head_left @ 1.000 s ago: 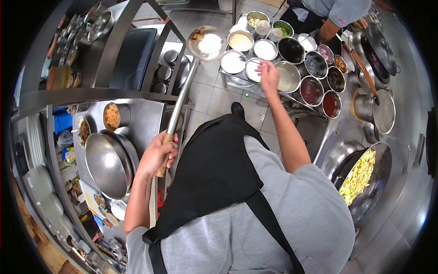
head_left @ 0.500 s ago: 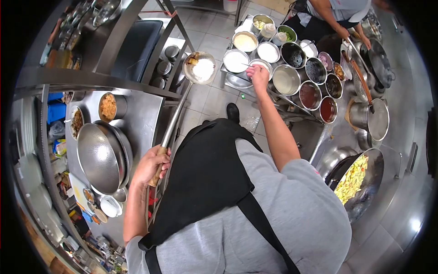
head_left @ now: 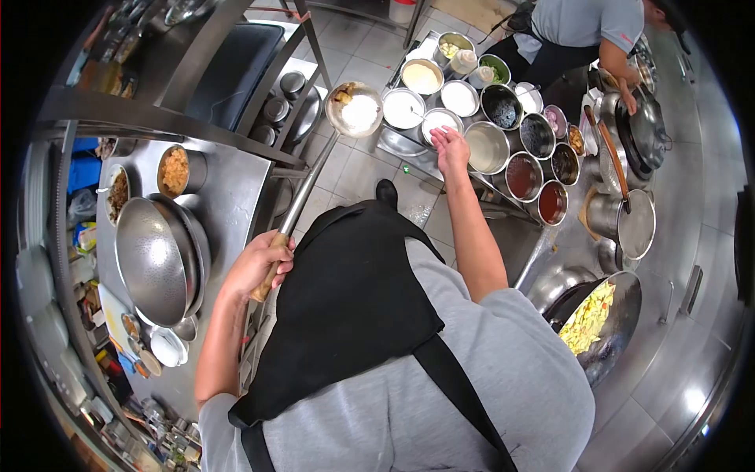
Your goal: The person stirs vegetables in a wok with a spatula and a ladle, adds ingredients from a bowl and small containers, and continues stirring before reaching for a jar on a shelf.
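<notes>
My left hand (head_left: 261,266) is closed around the wooden handle of a long ladle (head_left: 311,185). The ladle's bowl hangs over the floor beside the cart, holding some brown bits and a bright white patch that could be glare. Over a pot of white contents (head_left: 443,122) at the cart's near edge, my right hand (head_left: 450,148) has its fingers apart, and I see nothing clearly held in them. Left of it, a thin handle, probably a spoon's, leans at the rim of another pot of white contents (head_left: 403,110).
More pots stand on the cart, including red sauce (head_left: 524,175) and dark liquid (head_left: 502,106). At right, a wok (head_left: 621,322) holds chopped yellow-green food. Large metal bowls (head_left: 157,259) lie on the left counter. A co-worker (head_left: 586,35) stands at the top right.
My right hand has left the thin handle at the left white pot and shifted right to the neighbouring one, its fingers opening. The co-worker has turned, and the long tool they held no longer shows.
</notes>
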Motion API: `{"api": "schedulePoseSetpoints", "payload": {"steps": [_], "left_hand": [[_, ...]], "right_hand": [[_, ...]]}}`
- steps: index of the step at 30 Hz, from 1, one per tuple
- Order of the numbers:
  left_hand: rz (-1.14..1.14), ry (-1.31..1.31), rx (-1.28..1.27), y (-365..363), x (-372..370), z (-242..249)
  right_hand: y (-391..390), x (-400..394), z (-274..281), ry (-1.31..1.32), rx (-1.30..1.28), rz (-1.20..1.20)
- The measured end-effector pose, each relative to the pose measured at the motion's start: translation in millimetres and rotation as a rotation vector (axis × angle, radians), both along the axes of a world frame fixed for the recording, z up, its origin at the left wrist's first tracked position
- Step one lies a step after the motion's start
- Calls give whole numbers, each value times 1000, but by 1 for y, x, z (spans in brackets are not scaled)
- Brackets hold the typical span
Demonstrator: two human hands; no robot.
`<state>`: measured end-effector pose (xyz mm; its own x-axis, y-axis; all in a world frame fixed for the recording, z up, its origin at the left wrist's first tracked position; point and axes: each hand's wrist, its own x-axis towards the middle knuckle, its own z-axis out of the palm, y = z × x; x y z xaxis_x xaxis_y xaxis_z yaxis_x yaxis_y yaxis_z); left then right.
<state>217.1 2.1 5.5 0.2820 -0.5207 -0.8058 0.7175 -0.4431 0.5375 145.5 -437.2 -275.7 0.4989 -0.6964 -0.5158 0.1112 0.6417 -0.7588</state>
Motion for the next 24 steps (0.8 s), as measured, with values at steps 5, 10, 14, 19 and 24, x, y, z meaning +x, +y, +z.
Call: {"api": "schedulePoseSetpoints", "payload": {"steps": [5,10,14,19,24], "left_hand": [[4,-24,3,-6,-2,0],[26,-16,16,-9,-3,2],[40,-6,20,-11,-3,1],[33,-8,24,-14,-1,1],[10,-13,27,-13,2,0]], "right_hand": [[-1,-9,-19,0,97,-7],[1,-16,-25,-7,121,-4],[5,-17,-18,-8,-26,39],[14,-7,9,95,-576,175],[14,23,25,264,-1093,317]]}}
